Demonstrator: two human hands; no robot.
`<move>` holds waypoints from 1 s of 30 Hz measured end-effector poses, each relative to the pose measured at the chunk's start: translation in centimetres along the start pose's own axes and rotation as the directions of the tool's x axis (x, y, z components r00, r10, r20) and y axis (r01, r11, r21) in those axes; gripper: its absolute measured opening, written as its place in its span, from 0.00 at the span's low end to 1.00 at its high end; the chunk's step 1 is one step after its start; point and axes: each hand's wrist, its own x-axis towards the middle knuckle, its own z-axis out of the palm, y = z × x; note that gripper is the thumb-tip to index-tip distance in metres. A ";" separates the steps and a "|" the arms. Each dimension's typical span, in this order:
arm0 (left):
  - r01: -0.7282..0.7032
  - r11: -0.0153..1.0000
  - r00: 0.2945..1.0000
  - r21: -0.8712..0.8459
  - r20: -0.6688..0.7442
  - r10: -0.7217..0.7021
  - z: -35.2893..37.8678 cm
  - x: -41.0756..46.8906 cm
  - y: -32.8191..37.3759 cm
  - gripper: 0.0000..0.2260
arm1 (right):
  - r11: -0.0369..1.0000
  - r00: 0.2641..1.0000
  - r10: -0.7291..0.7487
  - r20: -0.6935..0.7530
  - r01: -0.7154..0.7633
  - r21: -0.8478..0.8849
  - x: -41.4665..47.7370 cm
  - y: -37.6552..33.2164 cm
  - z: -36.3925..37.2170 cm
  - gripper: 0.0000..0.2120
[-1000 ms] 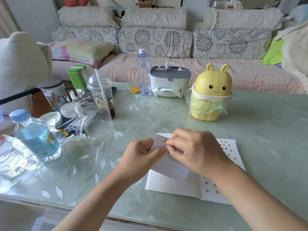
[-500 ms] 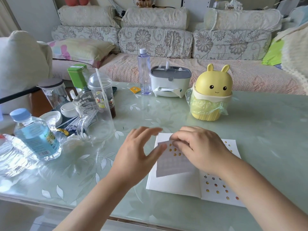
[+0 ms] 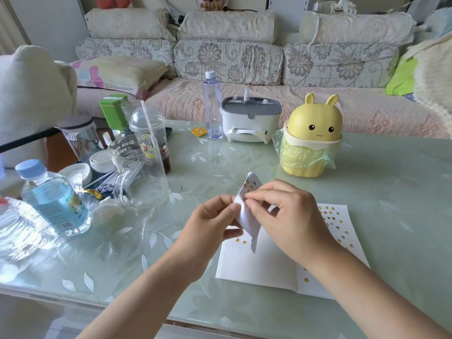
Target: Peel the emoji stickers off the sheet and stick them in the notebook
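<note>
A white notebook (image 3: 259,267) lies open on the glass table, with small yellow emoji stickers dotted over its right page and two on its left page. Above it I hold the sticker sheet (image 3: 248,216), bent and lifted off the page, with several emoji stickers at its upper end. My left hand (image 3: 212,226) grips the sheet's left edge between thumb and fingers. My right hand (image 3: 288,216) pinches at a sticker on the sheet with thumb and forefinger. The sheet's right part is hidden behind my right hand.
A yellow bunny-shaped bin (image 3: 310,140) with a green bag stands behind the notebook. A tissue box (image 3: 250,123) and a tall bottle (image 3: 211,106) stand further back. On the left are a clear jug (image 3: 139,172), a lidded cup (image 3: 151,138), a water bottle (image 3: 52,199) and jars.
The sheet lay on the notebook under my right hand with my left hand open beside it. Now my left hand grips it, raised and bent, and my right fingers pinch a sticker.
</note>
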 end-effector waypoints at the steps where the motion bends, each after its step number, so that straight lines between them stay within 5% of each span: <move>1: -0.016 1.000 1.000 0.016 -0.011 0.016 0.1 0.0 0.0 0.08 | 0.999 1.000 0.026 -0.008 -0.025 0.028 0.0 -0.1 0.0 0.05; 10: -0.111 0.990 0.970 0.089 -0.208 0.128 0.9 -0.3 -0.1 0.05 | 0.969 0.975 0.203 0.092 -0.213 0.124 0.0 -0.9 -0.3 0.05; 17: -0.128 0.976 0.978 0.177 -0.142 0.154 0.9 -0.6 0.5 0.06 | 0.949 0.940 0.300 0.165 -0.312 0.052 0.1 -0.7 -0.5 0.18; 22: -0.109 0.950 0.976 0.291 -0.149 0.158 0.6 -0.5 0.8 0.08 | 0.913 0.900 0.372 0.226 -0.399 0.088 0.2 0.1 -0.5 0.10; 27: -0.091 0.941 0.973 0.325 -0.172 0.154 0.6 -0.5 0.9 0.06 | 0.889 0.887 0.397 0.234 -0.435 0.144 0.4 0.3 -0.5 0.09; 30: -0.054 0.972 0.979 0.230 -0.180 0.097 0.7 -0.4 1.1 0.06 | 0.946 0.938 0.303 0.168 -0.318 0.071 0.2 0.0 -0.6 0.09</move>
